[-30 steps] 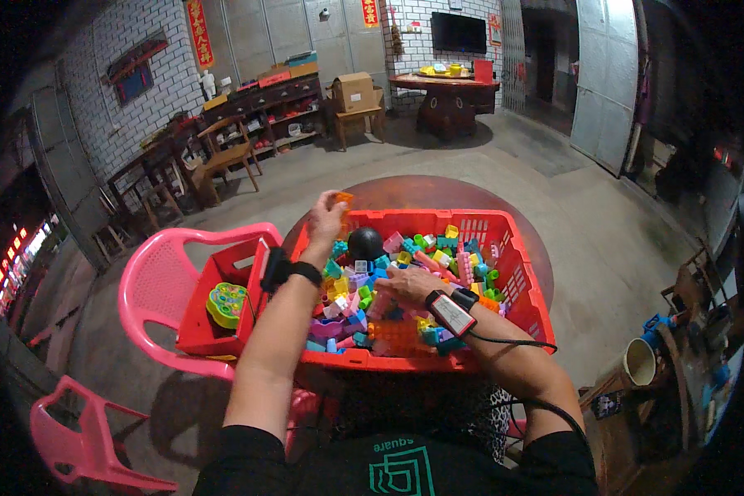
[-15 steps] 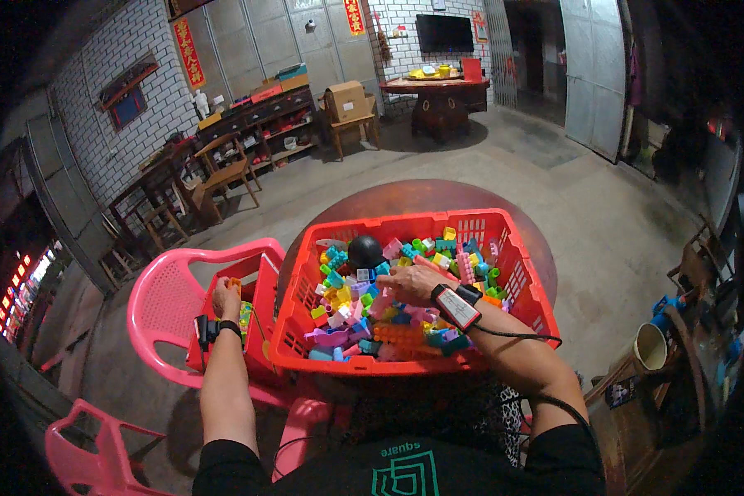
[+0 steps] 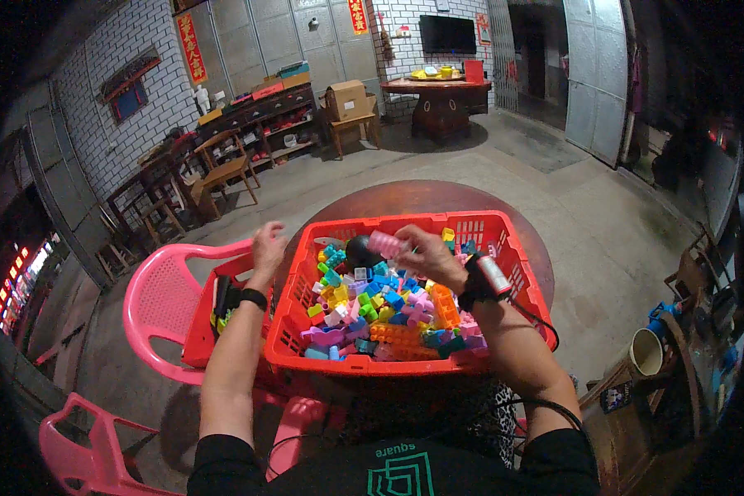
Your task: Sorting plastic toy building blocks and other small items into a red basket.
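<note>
- Left hand (image 3: 268, 255) has come up out of the small red box since half a second ago; right hand (image 3: 432, 259) has lifted from the heap, now with a pink block (image 3: 385, 244).
- Left hand: released, fingers loosely bent, raised just beyond the box, left of the large basket. Fingertips blurred.
- Right hand: thumb and fingers pinching the pink block above the far half of the basket. Near end of block covered by fingers.
- Pink block: long axis roughly left to right, tipped slightly, its free end pointing left and a little away from the person. Blur makes its studs hard to read.
- Black ball (image 3: 358, 251) behind the block in view, partly covered by it.
- Loose blocks (image 3: 380, 293) fill the large red basket (image 3: 351, 363); lower layers hidden. Long orange block (image 3: 445, 307) lies near the right forearm, lengthwise toward the far side.
- Small red box (image 3: 197, 341) left of the basket; left forearm and wrist gear hide most of its inside. Green toy (image 3: 221, 321) shows only in part.
- Round table (image 3: 413, 193) under the basket, near part covered.
- Pink chair (image 3: 159, 298) at left, seat mostly blocked by the box.
- Far right of room too dark to make out.
</note>
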The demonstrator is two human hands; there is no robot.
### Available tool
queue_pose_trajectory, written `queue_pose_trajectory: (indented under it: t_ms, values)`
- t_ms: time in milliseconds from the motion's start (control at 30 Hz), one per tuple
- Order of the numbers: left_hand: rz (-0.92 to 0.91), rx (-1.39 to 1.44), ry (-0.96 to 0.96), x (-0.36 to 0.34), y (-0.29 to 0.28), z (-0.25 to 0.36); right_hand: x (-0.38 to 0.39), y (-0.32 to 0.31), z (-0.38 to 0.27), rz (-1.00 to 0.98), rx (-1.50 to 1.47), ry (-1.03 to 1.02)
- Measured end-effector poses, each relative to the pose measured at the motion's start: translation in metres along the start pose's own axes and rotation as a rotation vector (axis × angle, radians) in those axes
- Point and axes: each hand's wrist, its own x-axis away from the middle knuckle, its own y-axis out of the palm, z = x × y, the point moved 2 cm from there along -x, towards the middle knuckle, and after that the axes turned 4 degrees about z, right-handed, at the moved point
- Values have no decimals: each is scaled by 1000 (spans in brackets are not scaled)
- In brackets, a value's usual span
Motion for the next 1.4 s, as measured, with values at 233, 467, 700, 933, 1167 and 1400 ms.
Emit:
queue_pose_trajectory:
  t_ms: [233,467,700,933,1167,1400]
  values:
    - [-497,1018,-351,45,85,180,-1,-41,-4,202,-401,233]
    - [-614,1090,-392,86,112,224,2,-34,1,-17,-388,222]
    - [-480,1125,-329,74,111,198,2,-36,-8,39,-151,199]
    - [-262,434,224,76,115,195,-12,-54,-4,423,-223,5]
    - [-363,352,318,82,119,193,-8,-35,-1,336,58,-97]
    - [-359,365,344,86,115,203,-2,-41,-2,351,122,54]
